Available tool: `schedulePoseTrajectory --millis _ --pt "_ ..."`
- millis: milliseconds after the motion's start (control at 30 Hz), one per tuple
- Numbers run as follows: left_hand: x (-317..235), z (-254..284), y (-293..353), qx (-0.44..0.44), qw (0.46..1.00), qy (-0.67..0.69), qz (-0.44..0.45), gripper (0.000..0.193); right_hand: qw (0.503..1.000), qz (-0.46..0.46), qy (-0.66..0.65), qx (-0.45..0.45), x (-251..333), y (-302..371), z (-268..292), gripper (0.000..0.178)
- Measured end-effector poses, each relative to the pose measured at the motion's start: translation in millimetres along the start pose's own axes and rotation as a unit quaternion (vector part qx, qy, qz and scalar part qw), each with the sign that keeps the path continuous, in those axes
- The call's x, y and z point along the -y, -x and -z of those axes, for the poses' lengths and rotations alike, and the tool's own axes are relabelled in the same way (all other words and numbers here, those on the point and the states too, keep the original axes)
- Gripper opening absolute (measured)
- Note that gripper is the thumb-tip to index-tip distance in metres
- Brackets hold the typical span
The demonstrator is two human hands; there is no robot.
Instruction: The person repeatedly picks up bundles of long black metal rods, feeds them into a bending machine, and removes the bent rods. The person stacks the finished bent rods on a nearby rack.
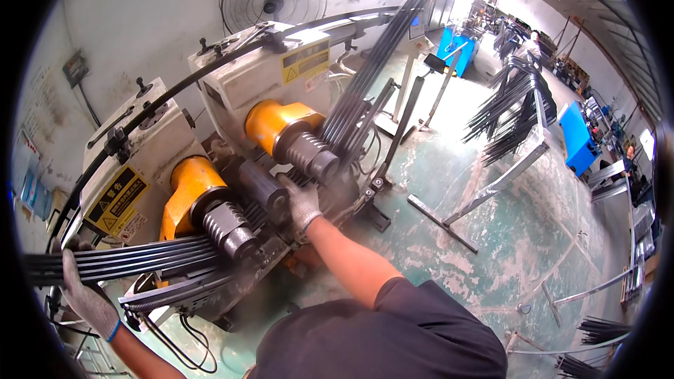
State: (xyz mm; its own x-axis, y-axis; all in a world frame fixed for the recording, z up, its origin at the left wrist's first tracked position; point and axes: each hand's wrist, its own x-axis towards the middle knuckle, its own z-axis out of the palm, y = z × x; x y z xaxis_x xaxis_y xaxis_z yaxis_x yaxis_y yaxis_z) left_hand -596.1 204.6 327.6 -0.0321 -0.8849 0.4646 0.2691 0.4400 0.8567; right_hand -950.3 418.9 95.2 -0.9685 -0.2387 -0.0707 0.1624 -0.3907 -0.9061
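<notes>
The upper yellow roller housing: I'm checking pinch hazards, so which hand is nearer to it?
Right. The right hand rests on the machine just below the upper yellow roller housing; the left hand holds the black rods far off, lower left.

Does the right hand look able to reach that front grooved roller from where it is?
Probably yes: the right hand rests on the machine just beside the front grooved roller, with nothing visible between them.

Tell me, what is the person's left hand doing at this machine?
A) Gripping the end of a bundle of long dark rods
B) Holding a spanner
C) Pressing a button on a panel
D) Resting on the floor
A: the gloved left hand closes its fingers round the end of the bundle of dark rods that runs into the grooved roller, while the right hand rests further along, by the second roller.
</notes>
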Motion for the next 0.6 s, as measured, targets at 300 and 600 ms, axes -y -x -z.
schedulePoseTrajectory --millis 300,600 --pt "-10.7 -82.2 -37.6 0.166 0.970 -0.138 -0.114 0.035 0.994 0.056 0.095 -0.012 -26.2 -18.5 11.4 0.066" --pt "24.5 -166.7 -86.7 0.312 0.884 -0.192 -0.292 0.030 0.999 0.003 0.044 0.032 25.1 11.2 17.3 0.057"
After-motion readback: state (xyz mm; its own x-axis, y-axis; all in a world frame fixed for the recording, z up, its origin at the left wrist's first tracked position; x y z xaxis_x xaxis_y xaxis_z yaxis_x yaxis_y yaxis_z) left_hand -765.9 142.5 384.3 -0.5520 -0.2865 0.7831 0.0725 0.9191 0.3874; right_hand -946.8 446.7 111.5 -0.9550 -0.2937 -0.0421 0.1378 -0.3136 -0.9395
